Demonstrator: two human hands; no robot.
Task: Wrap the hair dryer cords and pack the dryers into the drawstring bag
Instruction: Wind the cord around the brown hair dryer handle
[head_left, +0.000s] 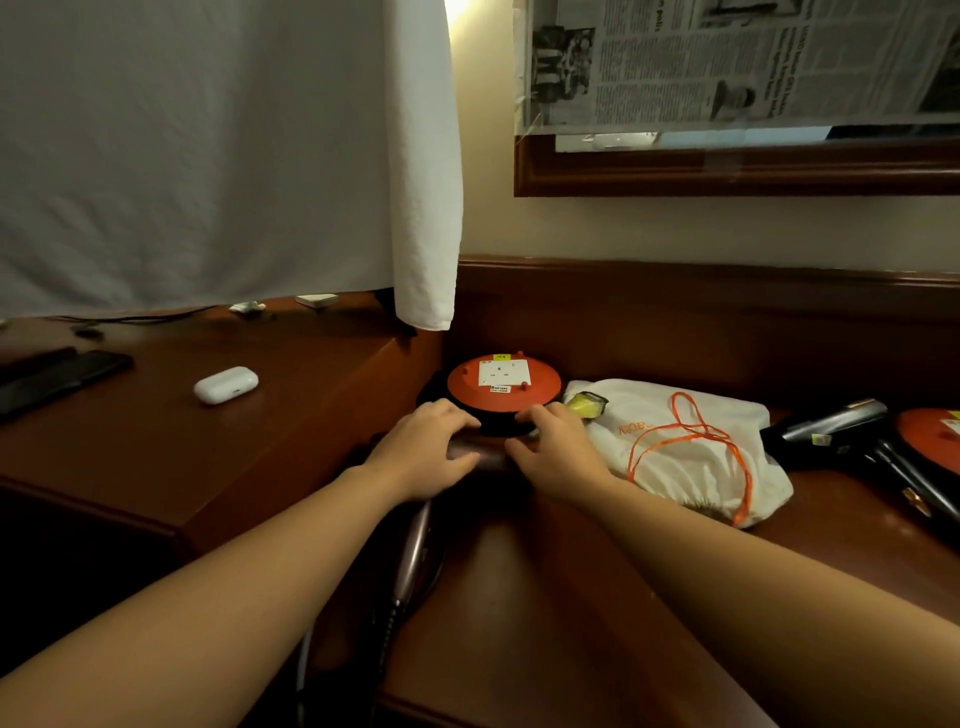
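Note:
A dark brownish hair dryer lies on the lower wooden desk in front of an orange cable reel. Its handle points down toward me, and its cord drops off the desk edge. My left hand grips the left end of the dryer's barrel and my right hand grips the right end. A white drawstring bag with an orange cord lies just right of my right hand. A second, black hair dryer lies further right.
An orange cable reel with a white socket plate stands against the corner. A second reel shows at the right edge. On the higher desk to the left lie a white earbud case and a dark phone. A white cloth hangs behind.

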